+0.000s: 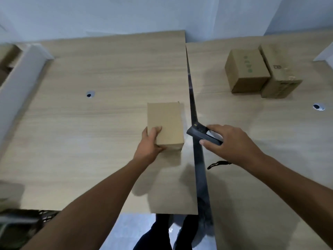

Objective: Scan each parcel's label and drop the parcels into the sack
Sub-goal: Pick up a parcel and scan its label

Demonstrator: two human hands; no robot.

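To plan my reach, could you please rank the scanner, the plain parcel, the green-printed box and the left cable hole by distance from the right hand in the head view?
1. scanner, gripped by the right hand.
2. plain parcel, just left, held by the left hand.
3. green-printed box, back right.
4. left cable hole, far left.

Left hand (150, 143): bare, thumb and knuckles showing, edges a little blurred.
Right hand (227, 141): bare, thumbnail and the back of the hand showing.
Left forearm (100, 192): bare along its whole visible length.
Right forearm (284, 177): bare likewise, wrist to frame edge.
Thin black strap (218, 163): loops out from under the right wrist; cannot tell whether it is worn round the wrist.
Dark, near-black trousers (158, 233): soft folds in the cloth, seen from above at the bottom edge.
Feet: too blurred to tell.
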